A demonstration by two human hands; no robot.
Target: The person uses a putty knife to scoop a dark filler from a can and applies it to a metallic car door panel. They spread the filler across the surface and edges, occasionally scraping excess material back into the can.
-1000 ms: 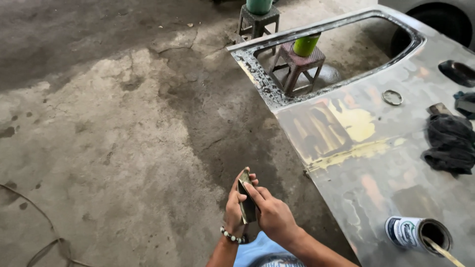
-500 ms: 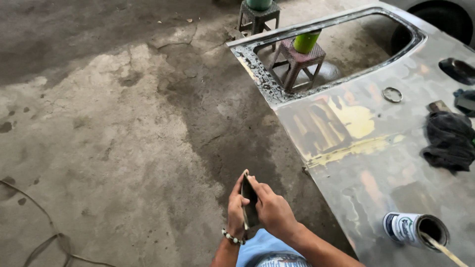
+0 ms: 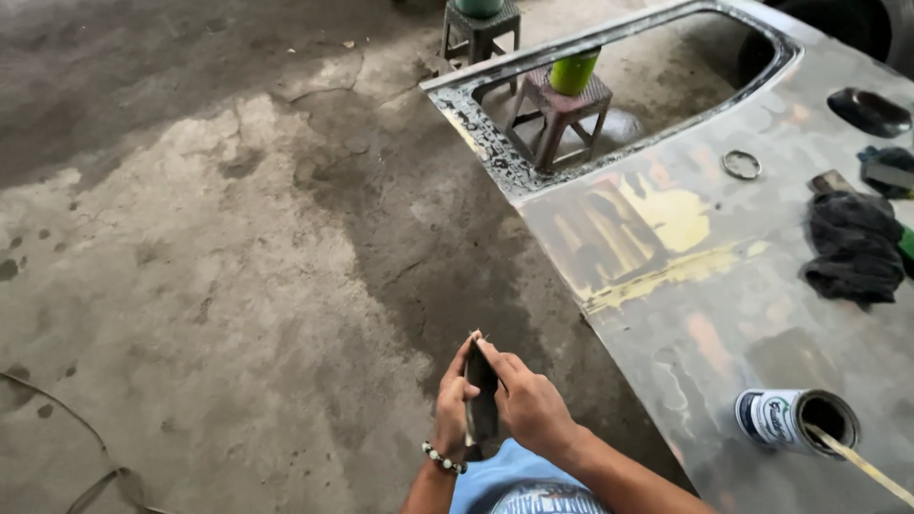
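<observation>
Between left hand [image 3: 453, 400] and right hand [image 3: 526, 405], both pinching it, a dark flat scraper [image 3: 481, 405], upright.

A rough concrete floor [image 3: 190, 247] filled most of the view, grey and blotched, with a broad darker stain [image 3: 428, 238] running through its middle and thin cracks across it. A thin cable [image 3: 67, 447] curved over the floor at the lower left. Beyond the window cut-out of a bare metal car panel [image 3: 714, 286], two small wooden stools [image 3: 557, 109] stood on the floor, one behind the other, the nearer bearing a green container [image 3: 573, 71]. Daylight was soft and even.
</observation>
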